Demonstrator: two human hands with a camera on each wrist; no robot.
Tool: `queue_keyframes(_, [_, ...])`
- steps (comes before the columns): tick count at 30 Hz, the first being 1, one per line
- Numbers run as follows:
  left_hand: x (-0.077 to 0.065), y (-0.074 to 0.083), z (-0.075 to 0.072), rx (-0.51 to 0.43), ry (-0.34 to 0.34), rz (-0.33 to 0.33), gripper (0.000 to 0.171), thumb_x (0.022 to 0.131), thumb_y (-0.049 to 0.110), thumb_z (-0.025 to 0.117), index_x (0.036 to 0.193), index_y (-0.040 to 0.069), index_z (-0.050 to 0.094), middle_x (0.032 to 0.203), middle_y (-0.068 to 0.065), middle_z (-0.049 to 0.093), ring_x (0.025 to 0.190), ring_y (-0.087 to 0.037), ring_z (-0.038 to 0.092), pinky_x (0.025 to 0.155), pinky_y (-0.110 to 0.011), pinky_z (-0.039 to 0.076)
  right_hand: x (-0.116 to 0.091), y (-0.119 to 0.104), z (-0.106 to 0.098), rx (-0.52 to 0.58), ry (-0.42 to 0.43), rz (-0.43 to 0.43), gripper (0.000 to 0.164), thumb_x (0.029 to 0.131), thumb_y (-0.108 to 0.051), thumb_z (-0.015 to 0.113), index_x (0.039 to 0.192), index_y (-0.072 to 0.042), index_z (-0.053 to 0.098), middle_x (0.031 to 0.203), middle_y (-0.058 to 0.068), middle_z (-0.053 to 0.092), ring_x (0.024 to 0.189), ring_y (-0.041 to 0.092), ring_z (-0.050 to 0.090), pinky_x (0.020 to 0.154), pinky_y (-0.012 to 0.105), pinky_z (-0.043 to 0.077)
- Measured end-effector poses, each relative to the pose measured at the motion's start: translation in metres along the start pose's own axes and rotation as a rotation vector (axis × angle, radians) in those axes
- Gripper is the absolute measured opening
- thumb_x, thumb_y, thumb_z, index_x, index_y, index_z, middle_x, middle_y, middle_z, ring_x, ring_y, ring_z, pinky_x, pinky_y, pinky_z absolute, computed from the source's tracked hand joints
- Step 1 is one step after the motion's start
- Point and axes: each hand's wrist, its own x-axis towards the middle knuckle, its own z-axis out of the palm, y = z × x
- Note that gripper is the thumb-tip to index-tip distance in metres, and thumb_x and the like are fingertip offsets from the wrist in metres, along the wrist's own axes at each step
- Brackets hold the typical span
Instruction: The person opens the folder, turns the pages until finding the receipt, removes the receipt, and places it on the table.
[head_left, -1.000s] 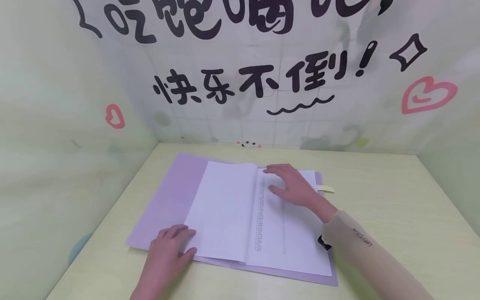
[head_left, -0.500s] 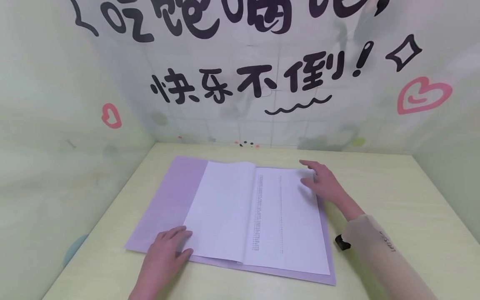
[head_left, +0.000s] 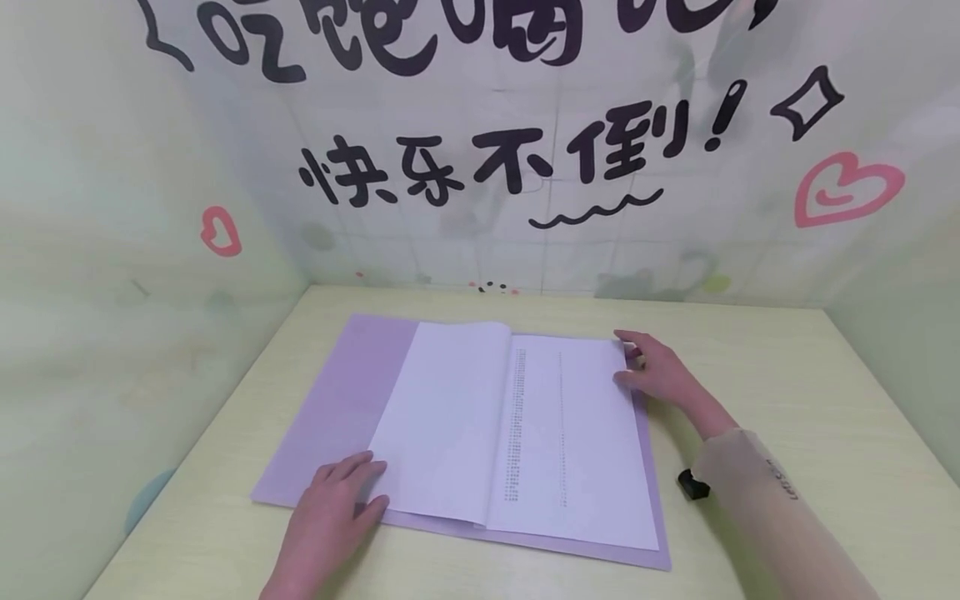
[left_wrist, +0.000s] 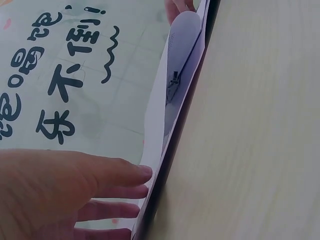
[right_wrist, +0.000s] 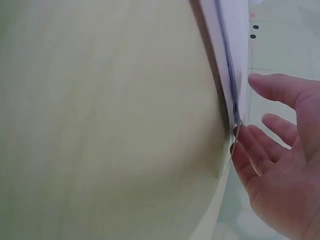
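A purple folder point(head_left: 337, 400) lies open on the table, with a metal clip point(left_wrist: 173, 85) visible inside it in the left wrist view. Blank paper point(head_left: 442, 408) covers much of its left side; the right page point(head_left: 577, 442) carries columns of small print. My left hand point(head_left: 330, 517) rests at the folder's lower left, fingertips on the blank sheet's edge. At the upper right edge of the pages is my right hand point(head_left: 656, 371), thumb apart from the paper. In the right wrist view its fingertips are right at a thin yellowish tab point(right_wrist: 230, 160) on the page edges.
The pale wooden table point(head_left: 795, 400) runs up to a back wall point(head_left: 480, 250) covered with black lettering and pink hearts. Light walls also stand at left and right. A small black piece point(head_left: 693, 485) shows beside the right sleeve point(head_left: 780, 517).
My right hand has moved right, from above the printed page to its right edge, and lowered slightly there. The left hand stays at the lower left of the folder.
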Motion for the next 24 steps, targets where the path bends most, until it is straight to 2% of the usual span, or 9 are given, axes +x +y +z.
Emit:
queue_keyframes(14, [-0.0005,-0.0005,0.0016,-0.006,-0.001,0.010,0.041,0.081,0.022,0.079,0.118,0.009,0.069,0.131,-0.014,0.064,0.115,-0.041,0.058,0.096,-0.055,0.050,0.0031,0.0012,-0.0031,-0.054,-0.033,-0.049,0.072,0.086,-0.015,0.074,0.147,0.002,0.039,0.122,0.029,0.059,0.109,0.039,0.058,0.093,0.051,0.049])
queue_keyframes(24, [0.0018,0.0029,0.0005,-0.016,-0.039,-0.035,0.043,0.081,0.025,0.078,0.120,0.009,0.068,0.134,-0.015,0.062,0.119,-0.042,0.056,0.096,-0.058,0.049,0.0026,0.0037,-0.0021,-0.061,-0.037,-0.024,0.068,0.087,-0.017,0.073,0.146,-0.003,0.043,0.125,0.026,0.061,0.113,0.039,0.059,0.098,0.054,0.047])
